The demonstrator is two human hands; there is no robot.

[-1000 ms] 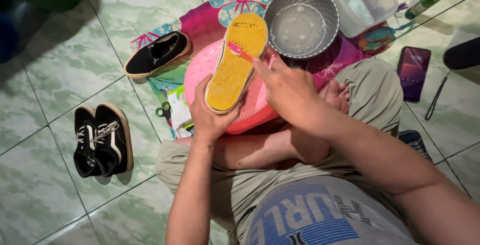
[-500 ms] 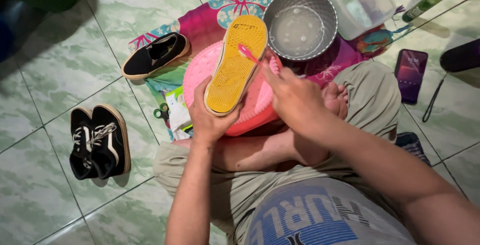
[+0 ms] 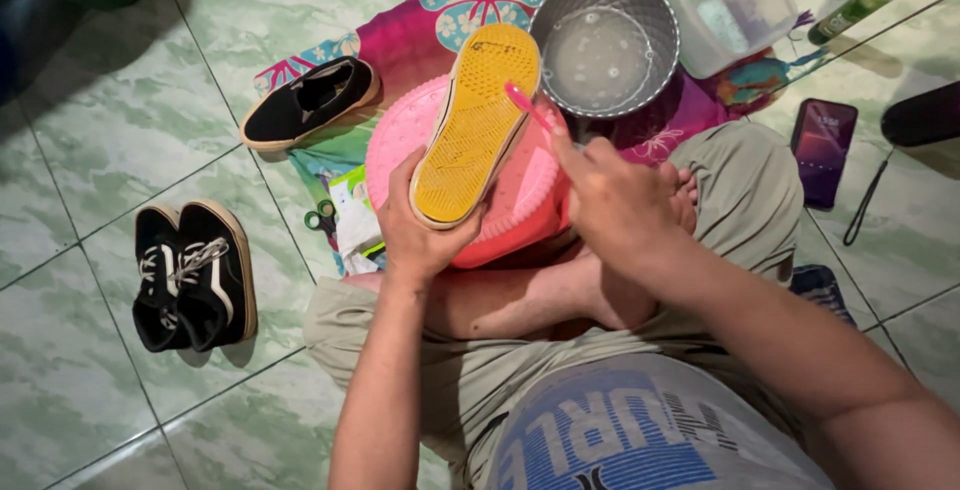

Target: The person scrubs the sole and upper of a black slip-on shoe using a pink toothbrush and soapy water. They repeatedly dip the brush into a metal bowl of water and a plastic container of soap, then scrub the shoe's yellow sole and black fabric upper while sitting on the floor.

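Here the left hand grips a shoe from beneath, holding it sole-up and tilted, its yellow ribbed sole facing the camera. The right hand is closed around a pink toothbrush, whose head touches the sole's right edge near the toe. The shoe sits over a pink basin that rests against the person's crossed legs. Just beyond the shoe stands a metal bowl with cloudy water in it, on a flowered cloth spread on the green tiled floor. A black slip-on shoe lies at the cloth's left edge, and a pair of black sneakers rests well apart on the tiles. A phone lies to the right, near a clear plastic tub.
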